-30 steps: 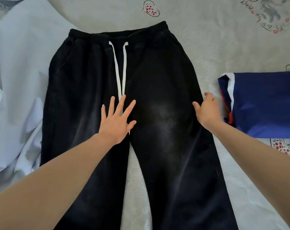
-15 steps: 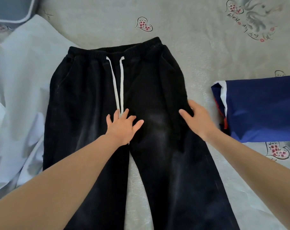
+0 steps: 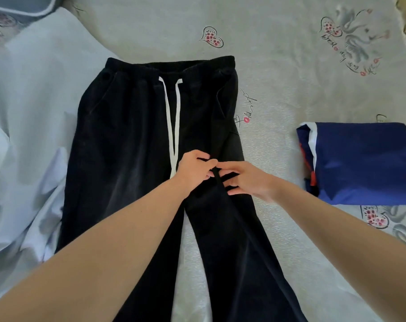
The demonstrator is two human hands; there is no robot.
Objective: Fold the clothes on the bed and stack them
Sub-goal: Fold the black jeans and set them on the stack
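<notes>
The right hand (image 3: pixel 246 180) now meets the left hand (image 3: pixel 192 170) at the crotch, both pinching the trousers' (image 3: pixel 127 147) gathered fabric.

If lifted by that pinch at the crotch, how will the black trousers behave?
Probably floppy: the trousers already bunch where both hands pinch them. The long legs would likely hang and drag. The drawstring lies loose, so it may swing.

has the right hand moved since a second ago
Yes. The right hand went leftward, from the trousers' outer edge to beside the white drawstring, away from the blue garment.
</notes>
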